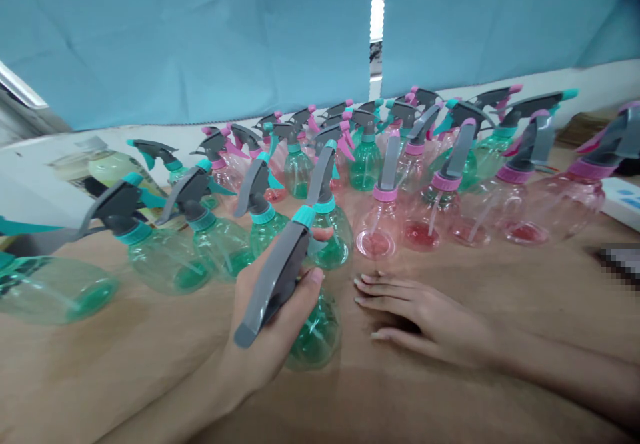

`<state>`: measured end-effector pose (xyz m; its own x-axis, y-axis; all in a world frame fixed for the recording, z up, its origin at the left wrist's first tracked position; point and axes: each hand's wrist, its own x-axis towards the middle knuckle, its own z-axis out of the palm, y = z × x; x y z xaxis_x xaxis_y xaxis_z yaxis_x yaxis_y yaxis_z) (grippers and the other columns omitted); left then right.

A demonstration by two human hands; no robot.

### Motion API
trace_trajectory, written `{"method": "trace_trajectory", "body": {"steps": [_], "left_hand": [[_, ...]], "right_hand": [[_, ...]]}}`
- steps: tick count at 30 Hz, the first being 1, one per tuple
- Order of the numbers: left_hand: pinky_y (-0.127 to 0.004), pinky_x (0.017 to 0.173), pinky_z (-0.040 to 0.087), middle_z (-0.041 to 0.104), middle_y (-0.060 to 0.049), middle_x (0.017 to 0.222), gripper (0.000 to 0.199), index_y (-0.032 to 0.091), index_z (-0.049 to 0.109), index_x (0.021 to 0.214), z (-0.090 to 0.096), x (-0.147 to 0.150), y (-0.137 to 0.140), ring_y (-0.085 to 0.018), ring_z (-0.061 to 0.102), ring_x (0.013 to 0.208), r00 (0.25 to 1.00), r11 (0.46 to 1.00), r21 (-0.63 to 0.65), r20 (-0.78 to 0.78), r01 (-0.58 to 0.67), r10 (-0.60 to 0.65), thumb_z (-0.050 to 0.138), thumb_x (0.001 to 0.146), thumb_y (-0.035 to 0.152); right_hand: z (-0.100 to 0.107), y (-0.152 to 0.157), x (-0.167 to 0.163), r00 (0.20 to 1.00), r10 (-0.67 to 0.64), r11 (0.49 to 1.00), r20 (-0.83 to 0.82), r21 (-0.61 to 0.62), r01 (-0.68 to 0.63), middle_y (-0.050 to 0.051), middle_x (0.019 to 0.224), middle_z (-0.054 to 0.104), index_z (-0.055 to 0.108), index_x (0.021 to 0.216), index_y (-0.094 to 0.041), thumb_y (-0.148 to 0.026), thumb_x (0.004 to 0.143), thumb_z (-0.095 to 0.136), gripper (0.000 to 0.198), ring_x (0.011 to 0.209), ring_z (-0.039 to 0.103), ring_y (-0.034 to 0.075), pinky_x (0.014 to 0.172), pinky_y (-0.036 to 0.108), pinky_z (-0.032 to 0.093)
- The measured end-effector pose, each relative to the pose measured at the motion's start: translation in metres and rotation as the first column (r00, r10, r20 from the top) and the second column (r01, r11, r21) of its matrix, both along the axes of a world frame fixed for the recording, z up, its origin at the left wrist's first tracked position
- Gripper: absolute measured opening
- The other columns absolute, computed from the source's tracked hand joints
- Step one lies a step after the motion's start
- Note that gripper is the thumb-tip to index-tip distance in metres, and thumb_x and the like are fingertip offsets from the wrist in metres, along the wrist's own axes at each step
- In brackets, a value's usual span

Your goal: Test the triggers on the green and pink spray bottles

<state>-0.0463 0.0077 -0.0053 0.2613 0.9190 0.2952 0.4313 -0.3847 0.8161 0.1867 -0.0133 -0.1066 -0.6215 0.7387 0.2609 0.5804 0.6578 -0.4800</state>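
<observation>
My left hand [270, 337] is wrapped round the neck of a green spray bottle [317, 337], whose grey trigger head tilts toward me. Its clear green body shows to the right of the fingers, low over the table or on it. Just right of it, my right hand [415, 311] rests on the brown table [450, 391], fingers stretched out and holding nothing. Ahead of that hand stands a pink spray bottle [376, 231]. Another green spray bottle [330, 234] stands directly beyond the bottle in my left hand.
Several green and pink spray bottles stand in rows across the back. One green bottle [55, 291] lies on its side at the left. A labelled bottle [117, 171] stands back left. A white box [623, 197] lies at the right, before a blue sheet [200, 44].
</observation>
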Motion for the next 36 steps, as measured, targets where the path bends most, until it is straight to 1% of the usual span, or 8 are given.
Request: {"method": "trace_trajectory", "body": {"steps": [5, 10, 13, 16, 21, 26, 31, 36], "left_hand": [[-0.028, 0.053, 0.046, 0.063, 0.001, 0.071, 0.029, 0.029, 0.063, 0.113, 0.0008, -0.0001, -0.0008, -0.018, 0.061, 0.066, 1.000, 0.999, -0.041, -0.008, 0.013, -0.013, 0.052, 0.087, 0.033], [-0.027, 0.049, 0.044, 0.054, 0.004, 0.058, 0.026, 0.028, 0.065, 0.108, 0.0004, -0.0013, 0.0006, -0.018, 0.059, 0.059, 0.999, 0.999, -0.047, -0.033, 0.029, -0.030, 0.050, 0.088, 0.035], [-0.028, 0.051, 0.047, 0.057, 0.003, 0.062, 0.026, 0.028, 0.065, 0.107, 0.0019, -0.0014, 0.0020, -0.017, 0.056, 0.056, 0.999, 0.999, -0.012, -0.033, 0.035, -0.036, 0.051, 0.085, 0.033], [-0.029, 0.052, 0.046, 0.056, 0.003, 0.061, 0.025, 0.028, 0.065, 0.105, 0.0036, -0.0016, 0.0036, -0.017, 0.053, 0.053, 0.998, 0.998, -0.041, -0.034, 0.045, -0.046, 0.052, 0.084, 0.032], [-0.031, 0.056, 0.048, 0.064, 0.001, 0.068, 0.026, 0.028, 0.066, 0.102, 0.0062, -0.0025, 0.0058, -0.019, 0.059, 0.060, 0.998, 0.995, -0.070, 0.002, 0.067, -0.067, 0.054, 0.080, 0.028], [-0.030, 0.049, 0.043, 0.065, 0.002, 0.067, 0.024, 0.027, 0.068, 0.093, 0.0078, -0.0043, 0.0078, -0.015, 0.050, 0.047, 0.996, 0.995, -0.041, 0.008, 0.093, -0.093, 0.053, 0.073, 0.024], [-0.032, 0.055, 0.047, 0.059, 0.003, 0.059, 0.018, 0.026, 0.066, 0.080, 0.0057, -0.0044, 0.0079, -0.016, 0.051, 0.047, 0.998, 0.995, -0.075, 0.018, 0.069, -0.068, 0.052, 0.069, 0.024], [-0.033, 0.058, 0.049, 0.062, 0.000, 0.064, 0.013, 0.025, 0.064, 0.074, 0.0032, -0.0064, 0.0073, -0.018, 0.055, 0.054, 0.998, 0.997, -0.046, 0.035, 0.060, -0.058, 0.054, 0.066, 0.024]], "right_hand": [[0.0003, 0.0009, -0.0005, 0.999, 0.002, 1.000, 0.048, 0.004, -0.002, 0.006, 0.147, 0.046, 0.051, 0.138, -0.019, -0.041, 0.097, 0.050, 0.047, 0.138, 0.040, 0.022, 0.114, 0.041, 0.034], [-0.0013, 0.0003, -0.0001, 0.999, -0.002, 1.000, 0.037, 0.007, 0.001, 0.006, 0.148, 0.046, 0.051, 0.139, -0.020, -0.041, 0.097, 0.051, 0.046, 0.137, 0.040, 0.022, 0.114, 0.041, 0.034], [-0.0017, -0.0001, 0.0002, 1.000, -0.001, 1.000, -0.001, 0.001, 0.001, 0.005, 0.147, 0.047, 0.050, 0.140, -0.023, -0.039, 0.096, 0.053, 0.046, 0.137, 0.041, 0.022, 0.114, 0.043, 0.034], [-0.0011, -0.0001, 0.0001, 1.000, 0.002, 1.000, -0.023, -0.008, -0.002, 0.006, 0.146, 0.048, 0.050, 0.140, -0.024, -0.038, 0.096, 0.055, 0.047, 0.137, 0.041, 0.023, 0.114, 0.044, 0.034], [-0.0013, -0.0002, -0.0001, 1.000, 0.001, 1.000, -0.023, -0.004, -0.001, 0.006, 0.146, 0.049, 0.050, 0.139, -0.024, -0.039, 0.096, 0.054, 0.046, 0.136, 0.042, 0.023, 0.114, 0.044, 0.034], [-0.0025, -0.0006, 0.0000, 0.999, -0.001, 1.000, -0.038, -0.003, 0.001, 0.006, 0.145, 0.049, 0.050, 0.140, -0.025, -0.038, 0.095, 0.055, 0.046, 0.136, 0.042, 0.023, 0.114, 0.044, 0.034], [-0.0043, -0.0003, 0.0002, 1.000, 0.003, 1.000, -0.001, 0.016, -0.003, 0.006, 0.146, 0.049, 0.050, 0.139, -0.023, -0.039, 0.096, 0.054, 0.046, 0.136, 0.042, 0.023, 0.114, 0.044, 0.033], [-0.0052, 0.0000, 0.0001, 1.000, 0.003, 1.000, -0.028, 0.017, -0.003, 0.006, 0.145, 0.050, 0.050, 0.140, -0.025, -0.038, 0.095, 0.055, 0.047, 0.136, 0.043, 0.023, 0.113, 0.044, 0.035]]}}
